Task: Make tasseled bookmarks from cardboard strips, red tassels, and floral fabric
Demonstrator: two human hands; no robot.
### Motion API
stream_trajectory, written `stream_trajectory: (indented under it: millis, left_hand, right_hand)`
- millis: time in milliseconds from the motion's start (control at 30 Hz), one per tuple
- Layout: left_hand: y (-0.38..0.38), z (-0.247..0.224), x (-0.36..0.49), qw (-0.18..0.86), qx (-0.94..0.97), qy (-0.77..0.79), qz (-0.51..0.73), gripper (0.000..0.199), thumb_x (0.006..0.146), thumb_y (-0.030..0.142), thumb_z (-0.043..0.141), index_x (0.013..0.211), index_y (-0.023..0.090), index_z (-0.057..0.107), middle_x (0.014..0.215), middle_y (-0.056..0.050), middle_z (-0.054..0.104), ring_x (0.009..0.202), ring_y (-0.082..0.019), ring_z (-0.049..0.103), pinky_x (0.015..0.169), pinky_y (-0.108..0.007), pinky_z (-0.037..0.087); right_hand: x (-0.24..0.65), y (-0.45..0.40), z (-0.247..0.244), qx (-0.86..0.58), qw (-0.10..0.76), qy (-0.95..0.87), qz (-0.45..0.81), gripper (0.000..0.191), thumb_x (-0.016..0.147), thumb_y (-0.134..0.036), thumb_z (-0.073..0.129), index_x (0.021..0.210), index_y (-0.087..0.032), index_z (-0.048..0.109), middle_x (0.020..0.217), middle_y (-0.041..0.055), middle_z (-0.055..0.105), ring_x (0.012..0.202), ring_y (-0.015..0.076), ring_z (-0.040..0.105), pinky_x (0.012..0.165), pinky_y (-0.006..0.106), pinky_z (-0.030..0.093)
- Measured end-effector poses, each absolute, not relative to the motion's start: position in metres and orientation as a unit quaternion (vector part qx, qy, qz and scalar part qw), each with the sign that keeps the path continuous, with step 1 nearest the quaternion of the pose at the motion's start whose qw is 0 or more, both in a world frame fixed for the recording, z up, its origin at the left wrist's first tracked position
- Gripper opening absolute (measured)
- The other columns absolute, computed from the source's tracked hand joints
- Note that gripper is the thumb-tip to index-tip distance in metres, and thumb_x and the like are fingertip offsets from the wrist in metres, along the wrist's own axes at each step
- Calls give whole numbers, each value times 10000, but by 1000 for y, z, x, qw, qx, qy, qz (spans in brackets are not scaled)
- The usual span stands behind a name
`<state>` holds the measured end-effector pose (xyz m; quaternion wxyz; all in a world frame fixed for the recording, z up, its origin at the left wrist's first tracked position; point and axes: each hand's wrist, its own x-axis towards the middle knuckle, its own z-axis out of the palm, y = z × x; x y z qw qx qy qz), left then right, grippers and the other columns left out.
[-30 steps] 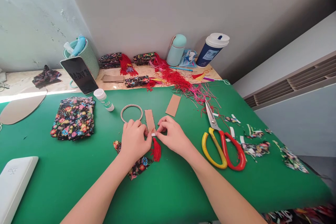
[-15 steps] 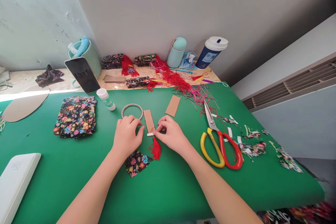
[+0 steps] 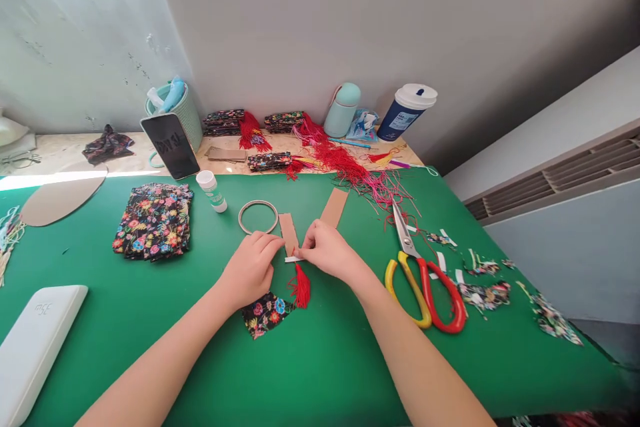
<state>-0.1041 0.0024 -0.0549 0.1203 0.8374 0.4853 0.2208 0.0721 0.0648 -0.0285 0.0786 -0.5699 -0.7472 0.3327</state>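
Note:
A small brown cardboard strip (image 3: 288, 230) lies on the green mat, with a narrow white tape strip (image 3: 291, 259) across its lower end. From that end hangs a red tassel (image 3: 301, 288), its cord running up onto the cardboard. My right hand (image 3: 327, 250) has thumb and forefinger together at the right end of the tape, beside the cord. My left hand (image 3: 251, 270) is at the cardboard's left side, forefinger stretched toward its edge and thumb apart, nothing visibly held. Partly under my left hand lies a piece of black floral fabric (image 3: 267, 313).
Large scissors (image 3: 423, 287) lie at right, near fabric scraps (image 3: 485, 295). A tape roll (image 3: 258, 217), glue stick (image 3: 212, 192) and fabric stack (image 3: 154, 221) sit at left. Another cardboard piece (image 3: 336, 207) is behind my right hand. A phone (image 3: 171, 145) and cup (image 3: 407, 113) stand behind.
My left hand has straightened its forefinger toward the cardboard's edge. My right fingers have come in over the tape's right end. The whole view has shifted slightly.

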Motion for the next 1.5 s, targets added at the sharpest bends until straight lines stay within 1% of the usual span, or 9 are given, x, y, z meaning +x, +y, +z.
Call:
stream_trajectory:
  millis: [100,200,333,467,567,733,933,1133,1500]
  left_hand:
    - [-2,-60,-103,112,844,473,224,514,680,-33,393,1159,122,497,1103,-109,607,1040,-243,497,905,-429,451]
    - [-2,-63,-103,113,844,469,236,543,672,-29,393,1182,130,490,1129,-113,603,1070,-244,499,921,-439,450]
    - [0,-62,-104,142,839,467,242,569,691,-35,360,1213,163,466,1193,-105,584,1144,-241,471,957,-460,430]
    - [-1,-59,-105,174,833,469,238,583,684,-39,349,1229,149,438,1209,-109,568,1174,-236,445,991,-463,406]
    - [-2,-57,-105,186,829,470,239,615,669,-39,346,1249,156,418,1215,-103,564,1195,-236,427,1002,-465,399]
    - [-2,-57,-105,189,829,476,224,650,639,-45,365,1260,143,404,1274,-96,543,1234,-225,392,1036,-431,384]
    - [-2,-58,-106,165,839,471,219,633,643,-26,375,1253,135,417,1301,-98,532,1242,-235,391,1031,-438,372]
    - [1,-47,-111,93,885,430,150,486,721,123,453,1202,132,526,1245,-135,565,1183,-300,449,964,-475,373]
    - [1,-49,-107,89,902,405,120,539,728,181,473,1263,126,508,1285,-133,544,1186,-311,437,979,-486,350]
  right_hand:
    - [74,60,-36,-571,111,-739,340,199,678,-183,685,515,-168,572,763,20,545,678,142,564,630,259,436]
    - [76,55,-45,-570,169,-725,348,76,681,-181,693,664,-165,621,845,33,560,705,146,569,634,273,464]
    - [79,52,-51,-533,226,-734,355,230,670,-121,689,888,-171,633,901,42,593,758,159,583,665,295,504]
    - [81,52,-56,-507,259,-729,379,292,677,-117,681,955,-193,640,928,48,608,760,164,605,678,317,544]
    - [81,50,-58,-493,293,-715,400,339,684,-98,655,1005,-204,629,956,51,606,787,171,633,758,353,571]
    - [75,46,-56,-467,338,-700,422,238,750,-132,596,979,-194,623,1005,73,602,905,203,645,875,382,561]
    - [77,52,-62,-472,343,-677,448,195,727,-130,611,912,-186,639,975,60,597,886,187,650,871,368,570]
    - [81,57,-69,-472,343,-659,475,240,666,-85,639,879,-197,649,969,39,599,893,167,646,878,349,563]
    - [79,57,-67,-481,340,-656,473,218,644,-97,667,840,-190,643,948,36,591,873,166,644,854,347,564]
